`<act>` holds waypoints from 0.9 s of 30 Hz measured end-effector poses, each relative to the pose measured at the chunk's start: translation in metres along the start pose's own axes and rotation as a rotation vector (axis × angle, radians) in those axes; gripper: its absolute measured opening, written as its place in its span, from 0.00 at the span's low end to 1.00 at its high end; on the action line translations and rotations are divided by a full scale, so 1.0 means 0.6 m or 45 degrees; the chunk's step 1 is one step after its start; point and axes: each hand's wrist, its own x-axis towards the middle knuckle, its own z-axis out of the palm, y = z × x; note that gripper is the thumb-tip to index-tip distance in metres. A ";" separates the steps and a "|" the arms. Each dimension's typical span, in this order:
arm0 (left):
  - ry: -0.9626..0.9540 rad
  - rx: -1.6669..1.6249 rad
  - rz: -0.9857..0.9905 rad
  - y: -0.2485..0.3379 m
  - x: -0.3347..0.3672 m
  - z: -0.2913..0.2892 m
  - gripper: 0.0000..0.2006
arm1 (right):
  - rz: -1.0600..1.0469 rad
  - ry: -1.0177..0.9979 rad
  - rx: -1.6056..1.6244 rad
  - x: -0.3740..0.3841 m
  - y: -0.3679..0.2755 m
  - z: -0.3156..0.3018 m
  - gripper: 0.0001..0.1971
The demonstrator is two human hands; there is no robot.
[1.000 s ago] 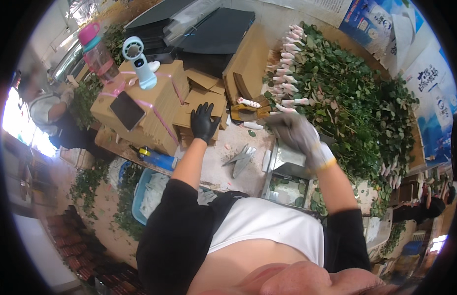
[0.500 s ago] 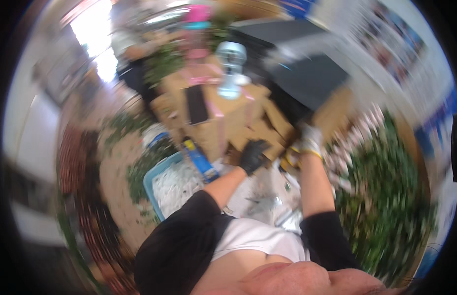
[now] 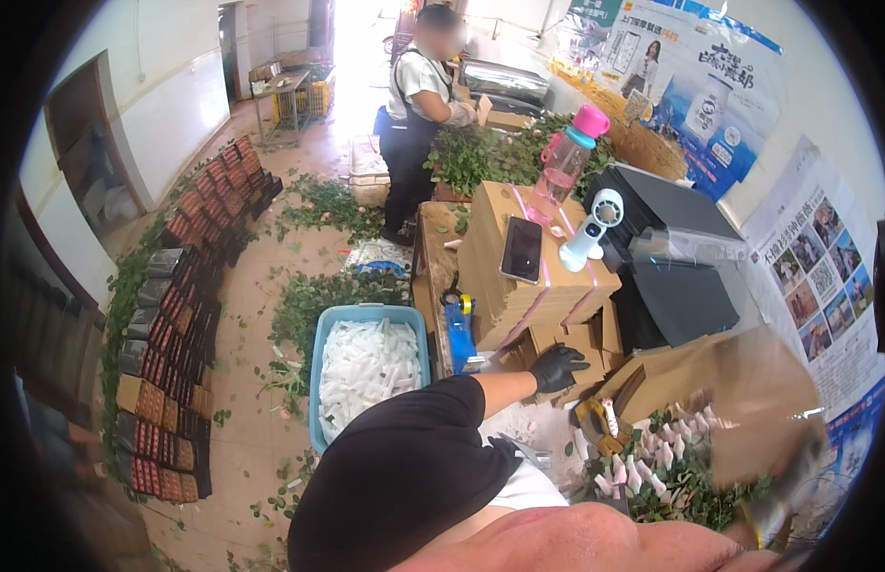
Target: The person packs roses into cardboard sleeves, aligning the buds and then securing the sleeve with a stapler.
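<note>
My left hand (image 3: 559,369), in a black glove, lies with fingers stretched on folded brown cardboard (image 3: 595,345) beside a strapped stack of flat cardboard (image 3: 499,276). Far to the right, my right hand (image 3: 783,505), in a pale glove with a yellow cuff, is smeared by motion. It grips the lower edge of a blurred brown cardboard sheet (image 3: 762,405), raised above a heap of stemmed flowers in white sleeves (image 3: 652,458). A yellow tape dispenser (image 3: 597,426) sits between the two hands.
A blue tub (image 3: 320,381) of white sleeves stands to my left. On the cardboard stack are a phone (image 3: 521,250), a handheld fan (image 3: 587,234) and a pink bottle (image 3: 557,172). Black sheets (image 3: 685,296) are piled behind. A person (image 3: 418,114) works at the far end.
My view has swung, shifting the bench rightward. My right hand has left the cardboard near my left hand and moved right with a sheet. My left hand stays on the cardboard.
</note>
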 end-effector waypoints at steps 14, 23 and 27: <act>-0.516 -1.346 0.869 0.478 0.014 0.014 0.20 | 0.101 -0.278 -0.769 -0.176 0.060 -0.030 0.20; -0.978 -0.678 0.893 0.484 -0.128 0.164 0.24 | 0.256 -0.240 -0.990 -0.226 0.122 -0.141 0.18; -0.978 -0.612 0.894 0.489 -0.153 0.175 0.26 | 0.360 -0.256 -1.021 -0.271 0.179 -0.178 0.17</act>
